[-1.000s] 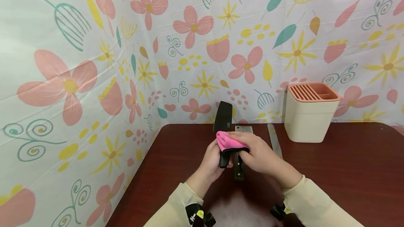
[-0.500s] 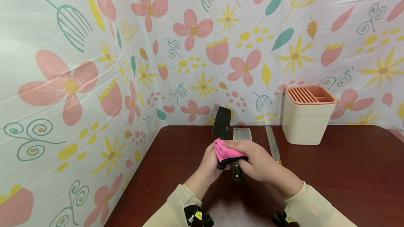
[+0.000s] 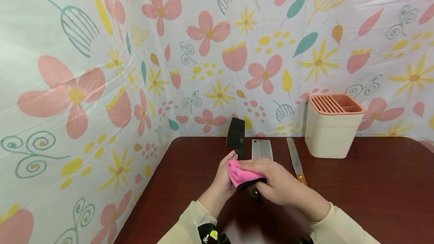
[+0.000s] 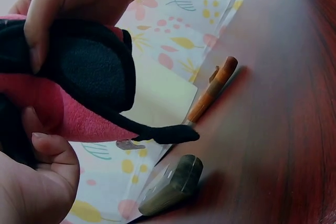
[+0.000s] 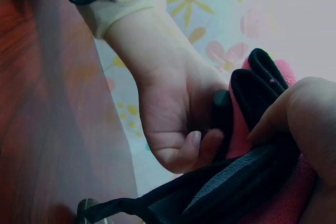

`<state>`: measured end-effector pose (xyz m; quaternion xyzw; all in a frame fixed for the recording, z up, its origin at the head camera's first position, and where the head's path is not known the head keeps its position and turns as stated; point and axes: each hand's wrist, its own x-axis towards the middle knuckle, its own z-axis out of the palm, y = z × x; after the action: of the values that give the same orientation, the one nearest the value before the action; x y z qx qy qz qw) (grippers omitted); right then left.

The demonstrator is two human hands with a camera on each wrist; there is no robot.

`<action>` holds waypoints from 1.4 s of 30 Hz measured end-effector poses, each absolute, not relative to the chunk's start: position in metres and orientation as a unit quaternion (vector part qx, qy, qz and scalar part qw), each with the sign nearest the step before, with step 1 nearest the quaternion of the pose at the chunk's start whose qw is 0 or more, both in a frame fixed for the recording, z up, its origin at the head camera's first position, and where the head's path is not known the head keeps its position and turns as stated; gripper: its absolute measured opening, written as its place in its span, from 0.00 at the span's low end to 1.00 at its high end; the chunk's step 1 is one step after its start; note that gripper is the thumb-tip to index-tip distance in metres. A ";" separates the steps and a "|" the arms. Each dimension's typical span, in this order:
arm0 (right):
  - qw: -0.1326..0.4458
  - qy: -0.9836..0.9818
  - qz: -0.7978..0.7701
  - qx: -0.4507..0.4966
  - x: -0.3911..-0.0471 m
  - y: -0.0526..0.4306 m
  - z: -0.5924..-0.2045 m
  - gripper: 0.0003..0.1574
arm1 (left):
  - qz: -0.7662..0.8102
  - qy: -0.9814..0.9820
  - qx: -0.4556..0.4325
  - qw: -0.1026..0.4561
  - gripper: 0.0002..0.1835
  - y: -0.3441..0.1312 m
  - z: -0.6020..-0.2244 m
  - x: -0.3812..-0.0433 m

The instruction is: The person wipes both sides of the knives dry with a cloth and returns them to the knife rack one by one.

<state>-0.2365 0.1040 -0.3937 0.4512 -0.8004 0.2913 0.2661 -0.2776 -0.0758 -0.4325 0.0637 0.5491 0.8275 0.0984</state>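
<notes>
In the head view, my left hand (image 3: pixel 221 180) grips the handle of a black kitchen knife (image 3: pixel 236 134), its broad blade pointing up and away. My right hand (image 3: pixel 279 180) holds a folded pink cloth (image 3: pixel 242 172) with black trim against the knife's handle. The cloth hides the lower handle, while a short stretch just under the blade shows. In the right wrist view, the black handle end (image 5: pixel 222 100) pokes out between the left palm and the cloth. The left wrist view shows the cloth's black side (image 4: pixel 94 64) under the right fingers.
Beneath the hands lies a metal cleaver (image 3: pixel 262 150), its dark handle (image 4: pixel 173 184) partly covered in the head view. Right of it is a long knife (image 3: pixel 295 157) with an orange-brown wooden handle (image 4: pixel 214 90). A cream knife holder (image 3: pixel 333 134) stands at the back against the flowered backdrop.
The cloth has slid down the knife's handle, away from the blade, uncovering the upper handle and covering its lower end. The right hand moved down with it; the blade sits slightly lower and further left.
</notes>
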 end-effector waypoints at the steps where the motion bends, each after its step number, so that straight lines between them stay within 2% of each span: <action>1: 0.268 -0.797 0.294 0.455 -0.235 0.104 -0.393 0.42 | 0.829 0.547 0.061 0.097 0.35 -0.076 -0.432 -0.277; 6: 0.270 -0.782 0.304 0.474 -0.231 0.104 -0.393 0.41 | 0.841 0.530 0.048 0.094 0.35 -0.076 -0.428 -0.275; 14: 0.239 -0.779 0.311 0.489 -0.225 0.106 -0.390 0.42 | 0.846 0.521 0.040 0.108 0.35 -0.076 -0.430 -0.272; 22: 0.225 -0.772 0.318 0.502 -0.226 0.107 -0.388 0.43 | 0.823 0.555 0.082 0.085 0.21 -0.075 -0.428 -0.280; 31: 0.190 -0.755 0.331 0.533 -0.223 0.111 -0.381 0.43 | 0.800 0.588 0.100 0.070 0.15 -0.079 -0.432 -0.286; 35: 0.177 -0.745 0.353 0.537 -0.225 0.116 -0.375 0.42 | 0.811 0.571 0.095 0.077 0.17 -0.081 -0.432 -0.287; 39: 0.156 -0.753 0.380 0.514 -0.230 0.126 -0.368 0.38 | 0.813 0.571 0.075 0.090 0.26 -0.081 -0.432 -0.285; 42: 0.153 -0.764 0.400 0.482 -0.235 0.133 -0.366 0.32 | 0.807 0.577 0.073 0.102 0.31 -0.080 -0.432 -0.282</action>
<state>-0.2349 0.1333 -0.3662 0.4819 -0.7643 0.4002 0.1533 -0.2822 -0.0799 -0.4318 0.0730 0.5767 0.8072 0.1024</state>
